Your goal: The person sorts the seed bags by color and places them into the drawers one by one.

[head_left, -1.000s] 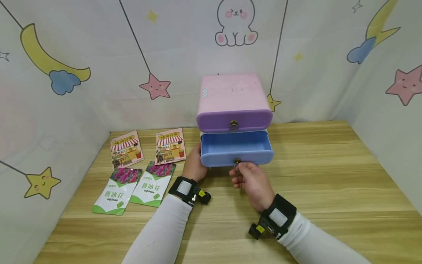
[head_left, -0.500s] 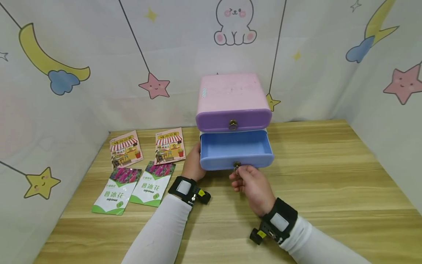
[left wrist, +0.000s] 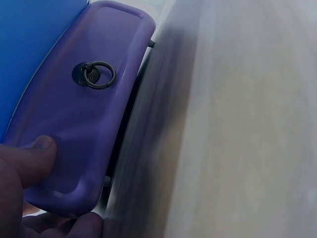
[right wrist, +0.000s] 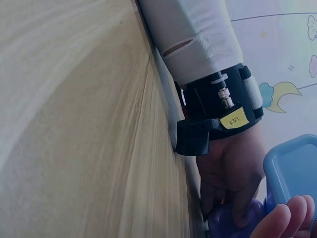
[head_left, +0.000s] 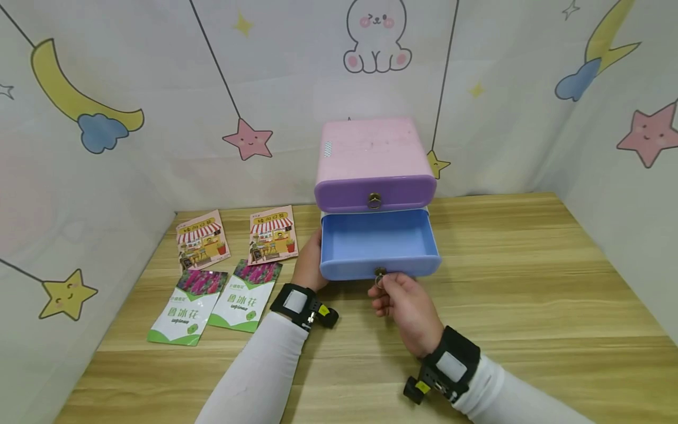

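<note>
A small drawer cabinet [head_left: 371,144] with a pink top stands at the back of the table. Its blue drawer [head_left: 339,270], below a purple one [head_left: 339,195], is pulled out and its inside shows bare. My right hand [head_left: 412,309] pinches the metal ring pull [head_left: 379,281] on the blue drawer's front. At the cabinet's lower left, my left hand [head_left: 311,265] grips the bottom tier. In the left wrist view its thumb [left wrist: 42,153] lies on the front of the bottom purple drawer [left wrist: 74,114], fingers around the corner. That drawer's ring pull [left wrist: 100,75] hangs free.
Two pink packets with a shop picture [head_left: 203,240] [head_left: 273,235] lie at the back left. Nearer are two white-and-green flower packets [head_left: 185,312] [head_left: 243,297], lying side by side. A patterned cloth wall [head_left: 286,76] closes off the wooden table [head_left: 529,294] behind.
The blue drawer has slid further out toward me, with my right hand drawing back on its ring pull. My left hand has stayed at the cabinet's lower left.
</note>
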A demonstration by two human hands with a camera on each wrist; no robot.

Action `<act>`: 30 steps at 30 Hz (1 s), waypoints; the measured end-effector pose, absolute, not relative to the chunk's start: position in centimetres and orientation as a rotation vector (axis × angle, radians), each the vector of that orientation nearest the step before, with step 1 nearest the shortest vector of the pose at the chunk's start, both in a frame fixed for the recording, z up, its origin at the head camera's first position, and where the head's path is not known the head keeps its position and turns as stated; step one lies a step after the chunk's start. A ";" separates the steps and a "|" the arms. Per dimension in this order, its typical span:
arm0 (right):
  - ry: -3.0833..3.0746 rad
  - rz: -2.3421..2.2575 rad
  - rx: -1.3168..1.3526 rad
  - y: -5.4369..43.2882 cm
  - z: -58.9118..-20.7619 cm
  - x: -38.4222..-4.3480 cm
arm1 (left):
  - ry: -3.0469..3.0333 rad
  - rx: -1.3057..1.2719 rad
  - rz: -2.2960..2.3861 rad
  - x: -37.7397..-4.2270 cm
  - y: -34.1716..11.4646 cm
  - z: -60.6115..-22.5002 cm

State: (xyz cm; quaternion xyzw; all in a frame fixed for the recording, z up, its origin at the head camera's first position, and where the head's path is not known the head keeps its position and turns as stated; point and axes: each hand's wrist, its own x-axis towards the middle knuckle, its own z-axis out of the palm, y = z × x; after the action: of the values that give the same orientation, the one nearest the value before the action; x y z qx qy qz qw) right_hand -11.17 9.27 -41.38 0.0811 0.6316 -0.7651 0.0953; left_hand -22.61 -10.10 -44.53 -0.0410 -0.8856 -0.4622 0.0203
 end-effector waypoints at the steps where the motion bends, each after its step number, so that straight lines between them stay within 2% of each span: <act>1: 1.872 -2.267 0.241 9.3 -41.4 -11.1 | -2.745 -0.122 -1.446 -22.6 -10.1 -44.5; 30: 1.858 -2.274 0.216 9.3 -41.6 -10.2 | -2.669 0.004 -1.730 -22.6 -10.0 -44.5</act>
State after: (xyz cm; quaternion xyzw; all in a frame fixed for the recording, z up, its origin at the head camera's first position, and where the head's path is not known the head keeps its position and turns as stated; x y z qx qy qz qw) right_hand -10.18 9.30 -41.55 0.0731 0.6279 -0.7686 0.0983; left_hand -22.60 -10.02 -44.49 0.0011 -0.8390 -0.5437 -0.0196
